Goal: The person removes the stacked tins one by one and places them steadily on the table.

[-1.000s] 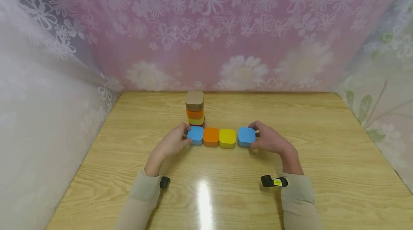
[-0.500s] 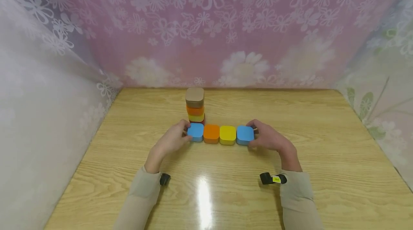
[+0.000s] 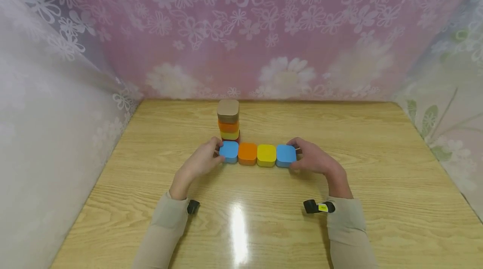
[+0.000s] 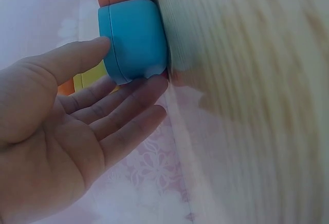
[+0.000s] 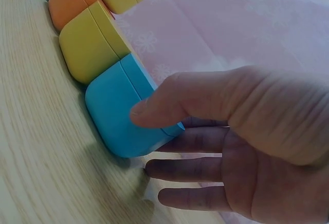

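Observation:
Four small rounded square boxes form a row on the table: a left blue box (image 3: 228, 151), an orange box (image 3: 247, 154), a yellow box (image 3: 266, 155) and a right blue box (image 3: 286, 155). My left hand (image 3: 201, 159) pinches the left blue box from its outer side, thumb at the front and fingers behind. At the other end, my right hand (image 3: 315, 158) holds the right blue box between thumb and fingers. In the right wrist view that blue box (image 5: 123, 111) sits against the yellow one. Each box shows a lid seam.
Behind the left blue box stands a stack with a gold box (image 3: 228, 110) on top, then orange, yellow and dark red ones. A floral cloth (image 3: 249, 34) rises at the table's back edge. Black wrist cameras hang below both sleeves.
The right hand has slid the right blue box leftward, and the gap beside the yellow box has closed. The left hand keeps its hold. The head view has tilted slightly.

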Demonstrator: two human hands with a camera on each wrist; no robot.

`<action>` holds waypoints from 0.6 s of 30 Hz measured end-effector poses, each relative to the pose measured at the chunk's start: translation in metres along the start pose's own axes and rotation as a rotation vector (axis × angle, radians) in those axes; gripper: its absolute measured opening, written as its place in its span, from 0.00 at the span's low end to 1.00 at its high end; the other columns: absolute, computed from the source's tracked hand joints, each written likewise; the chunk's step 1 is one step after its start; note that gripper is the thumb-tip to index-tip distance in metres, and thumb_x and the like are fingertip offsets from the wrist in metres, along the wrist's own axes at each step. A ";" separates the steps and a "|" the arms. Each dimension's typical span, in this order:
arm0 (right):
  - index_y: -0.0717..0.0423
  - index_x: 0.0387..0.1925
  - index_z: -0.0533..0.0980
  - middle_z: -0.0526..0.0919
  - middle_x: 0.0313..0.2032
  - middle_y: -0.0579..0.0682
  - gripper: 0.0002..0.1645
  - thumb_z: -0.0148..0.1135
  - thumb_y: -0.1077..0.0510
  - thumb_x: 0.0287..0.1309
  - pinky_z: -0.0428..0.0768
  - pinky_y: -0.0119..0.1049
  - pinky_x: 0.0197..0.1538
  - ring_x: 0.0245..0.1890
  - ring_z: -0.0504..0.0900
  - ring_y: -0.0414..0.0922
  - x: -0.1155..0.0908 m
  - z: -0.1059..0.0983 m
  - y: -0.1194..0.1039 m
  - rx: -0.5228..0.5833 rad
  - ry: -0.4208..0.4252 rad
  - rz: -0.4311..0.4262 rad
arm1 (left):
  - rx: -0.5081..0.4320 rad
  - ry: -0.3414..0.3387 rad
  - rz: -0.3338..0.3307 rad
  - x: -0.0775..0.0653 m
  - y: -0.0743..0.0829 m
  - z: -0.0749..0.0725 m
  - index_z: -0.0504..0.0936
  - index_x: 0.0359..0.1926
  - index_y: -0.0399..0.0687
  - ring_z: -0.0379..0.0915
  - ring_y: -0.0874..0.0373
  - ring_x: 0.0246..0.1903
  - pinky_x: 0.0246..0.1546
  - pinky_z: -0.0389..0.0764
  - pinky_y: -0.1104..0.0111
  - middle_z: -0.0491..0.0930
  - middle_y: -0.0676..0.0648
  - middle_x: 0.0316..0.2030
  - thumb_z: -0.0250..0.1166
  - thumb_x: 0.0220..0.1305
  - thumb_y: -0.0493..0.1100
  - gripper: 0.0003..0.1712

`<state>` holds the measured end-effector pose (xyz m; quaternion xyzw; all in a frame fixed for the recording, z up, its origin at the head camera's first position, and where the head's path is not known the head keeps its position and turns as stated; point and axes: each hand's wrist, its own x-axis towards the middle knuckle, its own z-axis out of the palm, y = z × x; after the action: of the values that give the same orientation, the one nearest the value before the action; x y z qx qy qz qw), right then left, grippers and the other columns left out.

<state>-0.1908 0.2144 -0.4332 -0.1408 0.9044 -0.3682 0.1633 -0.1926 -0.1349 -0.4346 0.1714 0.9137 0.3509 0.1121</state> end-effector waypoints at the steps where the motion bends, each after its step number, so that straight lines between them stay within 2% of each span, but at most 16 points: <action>1: 0.62 0.60 0.69 0.76 0.60 0.62 0.36 0.71 0.64 0.48 0.71 0.60 0.63 0.62 0.72 0.62 0.000 0.000 0.000 0.001 0.004 0.000 | 0.001 0.000 -0.001 0.000 0.000 0.000 0.69 0.58 0.35 0.78 0.46 0.51 0.51 0.82 0.59 0.78 0.37 0.53 0.64 0.68 0.37 0.21; 6: 0.64 0.60 0.69 0.76 0.59 0.63 0.36 0.71 0.63 0.48 0.73 0.59 0.62 0.61 0.73 0.64 0.000 0.000 -0.003 -0.026 0.016 -0.020 | 0.014 0.009 0.005 0.000 0.001 -0.001 0.70 0.58 0.34 0.78 0.47 0.50 0.50 0.83 0.60 0.78 0.37 0.53 0.64 0.68 0.36 0.21; 18: 0.65 0.63 0.69 0.74 0.61 0.65 0.37 0.69 0.64 0.50 0.73 0.59 0.62 0.62 0.73 0.64 0.001 0.000 -0.004 -0.030 0.030 0.006 | 0.019 0.013 -0.001 0.001 0.001 0.002 0.71 0.58 0.34 0.78 0.48 0.49 0.49 0.83 0.61 0.78 0.37 0.53 0.64 0.68 0.36 0.21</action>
<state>-0.1912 0.2106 -0.4305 -0.1349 0.9126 -0.3562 0.1487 -0.1924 -0.1326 -0.4350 0.1697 0.9179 0.3431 0.1046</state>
